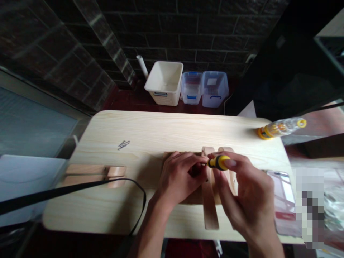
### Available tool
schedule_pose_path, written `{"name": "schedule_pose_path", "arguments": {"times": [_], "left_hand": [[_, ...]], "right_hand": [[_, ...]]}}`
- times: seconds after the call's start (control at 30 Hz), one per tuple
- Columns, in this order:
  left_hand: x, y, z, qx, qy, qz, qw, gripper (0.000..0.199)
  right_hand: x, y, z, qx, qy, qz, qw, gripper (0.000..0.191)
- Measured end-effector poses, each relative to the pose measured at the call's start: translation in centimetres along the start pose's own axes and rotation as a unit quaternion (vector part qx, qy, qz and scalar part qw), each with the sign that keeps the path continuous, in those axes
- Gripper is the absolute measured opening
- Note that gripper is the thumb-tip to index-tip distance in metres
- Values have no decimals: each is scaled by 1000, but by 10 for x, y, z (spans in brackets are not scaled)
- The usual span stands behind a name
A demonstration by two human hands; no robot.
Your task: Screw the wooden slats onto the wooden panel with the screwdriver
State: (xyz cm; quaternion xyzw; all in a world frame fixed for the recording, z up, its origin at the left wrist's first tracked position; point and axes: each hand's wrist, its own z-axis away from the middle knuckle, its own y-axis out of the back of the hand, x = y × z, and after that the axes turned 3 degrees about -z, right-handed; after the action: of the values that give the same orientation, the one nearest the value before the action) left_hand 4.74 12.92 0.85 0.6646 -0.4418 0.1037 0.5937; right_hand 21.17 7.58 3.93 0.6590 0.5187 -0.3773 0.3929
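Observation:
My right hand (249, 186) is closed around a yellow-and-black screwdriver (219, 162), its shaft pointing left. At the screwdriver's tip, the bent fingers of my left hand (180, 175) pinch together; what they hold is hidden. Both hands are over a light wooden strip (211, 213) with a rounded far end and a small dark hole or screw. Beneath it lies a brown board (192, 199), mostly covered by my left hand. A second curved wooden piece (226, 149) sits beside the strip, partly behind my right hand.
Several screws (123, 144) lie at the table's (166, 125) left. Wooden pieces (86, 169) are near the left edge, crossed by a black strap (102, 182). A clear yellow-ended container (282, 128) and a shiny flat panel (282, 193) are right. Plastic bins (163, 93) stand behind.

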Motion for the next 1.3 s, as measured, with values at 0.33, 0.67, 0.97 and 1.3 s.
{"name": "schedule_pose_path", "arguments": {"times": [0.33, 0.67, 0.97, 1.3], "left_hand": [[-3, 0, -2, 11, -1, 17, 1000, 11], [-2, 1, -3, 12, -4, 22, 1000, 5], [-3, -1, -2, 16, -1, 21, 1000, 6], [-3, -1, -1, 5, 3, 15, 1000, 6]], "right_hand": [[-2, -1, 1, -6, 29, -27, 999, 63], [-1, -2, 2, 2, 35, 12, 999, 54], [3, -2, 1, 9, 26, 1, 1000, 54], [-1, -4, -1, 28, 26, 6, 999, 42]]}}
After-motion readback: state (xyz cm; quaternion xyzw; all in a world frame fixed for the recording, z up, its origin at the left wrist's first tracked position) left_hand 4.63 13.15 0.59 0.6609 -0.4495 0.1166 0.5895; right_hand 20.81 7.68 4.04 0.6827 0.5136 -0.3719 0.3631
